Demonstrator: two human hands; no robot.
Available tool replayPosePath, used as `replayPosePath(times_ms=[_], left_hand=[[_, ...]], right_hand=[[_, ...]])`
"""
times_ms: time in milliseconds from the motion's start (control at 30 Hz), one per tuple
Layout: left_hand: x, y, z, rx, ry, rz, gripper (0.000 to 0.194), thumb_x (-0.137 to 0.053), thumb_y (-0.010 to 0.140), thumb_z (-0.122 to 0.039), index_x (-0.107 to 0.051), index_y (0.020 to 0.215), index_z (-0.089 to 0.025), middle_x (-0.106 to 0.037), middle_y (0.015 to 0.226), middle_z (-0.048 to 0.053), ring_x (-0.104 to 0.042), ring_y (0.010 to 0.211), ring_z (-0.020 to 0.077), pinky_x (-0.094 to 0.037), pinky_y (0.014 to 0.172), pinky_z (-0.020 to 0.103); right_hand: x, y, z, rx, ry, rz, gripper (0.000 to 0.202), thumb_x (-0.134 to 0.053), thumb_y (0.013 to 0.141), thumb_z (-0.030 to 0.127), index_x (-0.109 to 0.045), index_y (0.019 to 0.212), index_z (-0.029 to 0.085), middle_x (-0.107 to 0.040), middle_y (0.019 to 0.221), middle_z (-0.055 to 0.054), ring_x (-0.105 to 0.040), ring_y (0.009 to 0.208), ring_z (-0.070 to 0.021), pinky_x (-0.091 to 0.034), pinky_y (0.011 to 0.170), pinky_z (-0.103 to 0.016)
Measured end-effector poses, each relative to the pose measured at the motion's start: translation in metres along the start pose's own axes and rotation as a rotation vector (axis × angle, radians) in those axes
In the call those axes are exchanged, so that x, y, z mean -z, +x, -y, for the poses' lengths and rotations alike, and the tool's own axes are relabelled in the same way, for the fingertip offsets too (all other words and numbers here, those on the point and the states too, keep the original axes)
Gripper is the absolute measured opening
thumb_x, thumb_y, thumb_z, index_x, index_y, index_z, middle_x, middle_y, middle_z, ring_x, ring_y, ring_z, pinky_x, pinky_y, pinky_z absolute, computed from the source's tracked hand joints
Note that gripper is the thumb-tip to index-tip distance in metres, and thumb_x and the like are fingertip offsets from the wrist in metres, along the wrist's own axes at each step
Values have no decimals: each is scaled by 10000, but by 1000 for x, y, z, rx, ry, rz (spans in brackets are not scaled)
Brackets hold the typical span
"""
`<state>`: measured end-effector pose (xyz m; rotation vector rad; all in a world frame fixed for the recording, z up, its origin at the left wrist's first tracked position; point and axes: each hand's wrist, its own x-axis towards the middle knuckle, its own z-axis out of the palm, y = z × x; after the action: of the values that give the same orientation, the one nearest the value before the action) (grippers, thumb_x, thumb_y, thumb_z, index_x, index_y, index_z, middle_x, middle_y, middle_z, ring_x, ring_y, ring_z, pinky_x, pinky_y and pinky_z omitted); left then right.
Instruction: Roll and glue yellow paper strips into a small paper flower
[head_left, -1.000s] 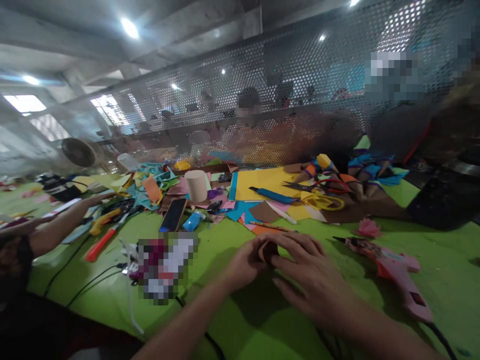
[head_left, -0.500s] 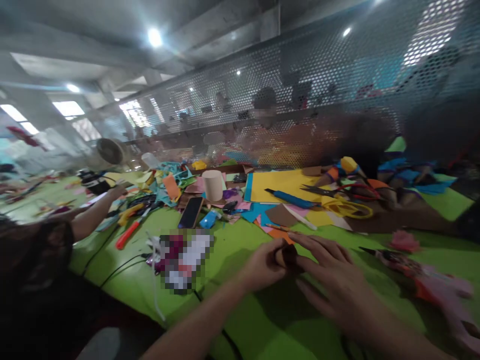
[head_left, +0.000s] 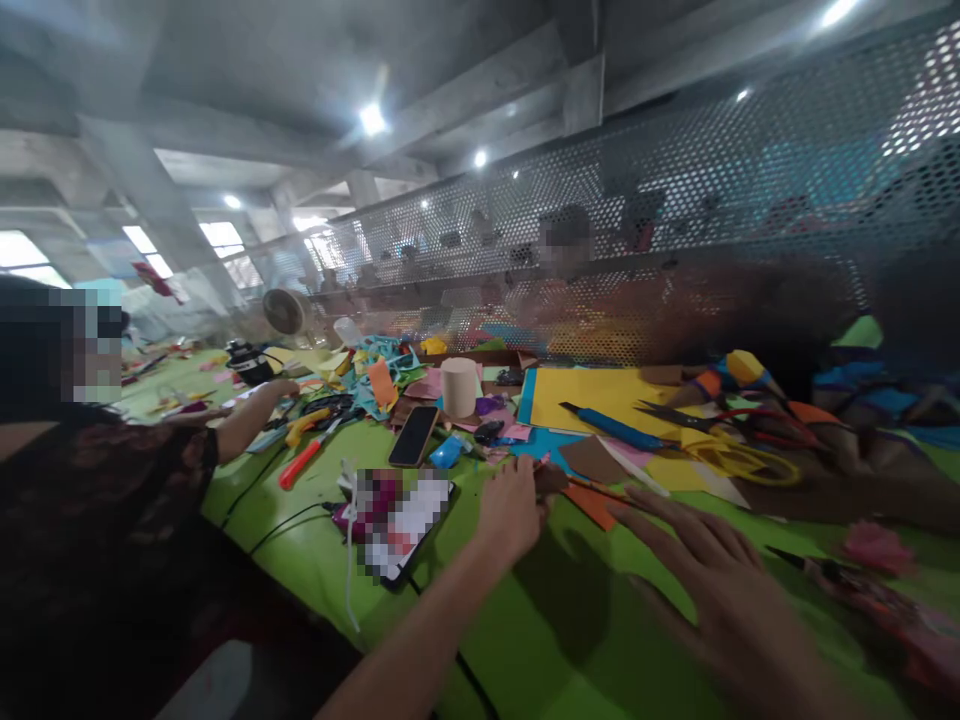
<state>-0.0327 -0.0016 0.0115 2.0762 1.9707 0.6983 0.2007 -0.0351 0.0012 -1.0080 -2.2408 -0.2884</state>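
Note:
My left hand is closed at the near edge of a heap of coloured paper. Its fingers grip a small dark brown piece, which looks like curled paper; part of it is hidden by the fingers. Just right of it, a thin orange-brown stick, like a pencil, lies across an orange paper sheet. My right hand hovers over the green table with fingers apart and nothing held. Its fingertips come close to the stick's right end; whether they touch I cannot tell.
A blue cutter, scissors and yellow sheets lie ahead. A white roll, a dark phone, a phone with blurred screen and an orange-handled tool are leftward. A co-worker sits at left.
My left hand has moved forward and away from my right hand, taking the brown piece with it. My right hand has shifted right and opened wider. The view has turned slightly left.

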Motion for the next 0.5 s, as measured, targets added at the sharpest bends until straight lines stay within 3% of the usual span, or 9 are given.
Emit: replayPosePath(times_ms=[133,233,333,433,500], left_hand=[[12,23,12,-13,-125,-97,469,-756,704,-464,-644,1097,-235,-655,1180,126,-562,1164,370,-413,992,497],[32,61,34,114,-256,-254,470,-758,726,-454,-645,1131,-245,-656,1222,99,-577,1185,307,-428,1010,407],[49,104,65,305,-260,-413,688,-759,753,-383,-486,1355,-191,-542,1392,167,-500,1298,330,-402,1054,429],[57,136,92,477,-246,-539,813,-765,765,-345,-368,1444,-136,-451,1456,231,-421,1365,372,-387,1078,481],[56,150,102,529,-234,-584,727,-754,793,-347,-423,1409,-146,-484,1422,201,-466,1324,360,-436,1038,492]], right_hand=[[-2,-1,1,3,16,4,500,-575,869,277,-528,1364,329,-609,1367,-49,-589,1131,-294,-449,891,-441],[-1,-1,4,0,38,35,488,-563,870,244,-539,1353,313,-617,1354,-57,-586,1141,-284,-450,894,-436],[1,0,7,20,42,61,482,-567,858,225,-556,1333,302,-613,1362,-57,-584,1155,-284,-457,892,-439],[1,0,8,45,33,48,478,-566,839,195,-573,1308,292,-628,1347,-58,-596,1147,-282,-472,885,-442],[0,1,7,70,20,15,480,-565,822,183,-585,1290,286,-648,1322,-59,-618,1120,-280,-492,860,-433]])
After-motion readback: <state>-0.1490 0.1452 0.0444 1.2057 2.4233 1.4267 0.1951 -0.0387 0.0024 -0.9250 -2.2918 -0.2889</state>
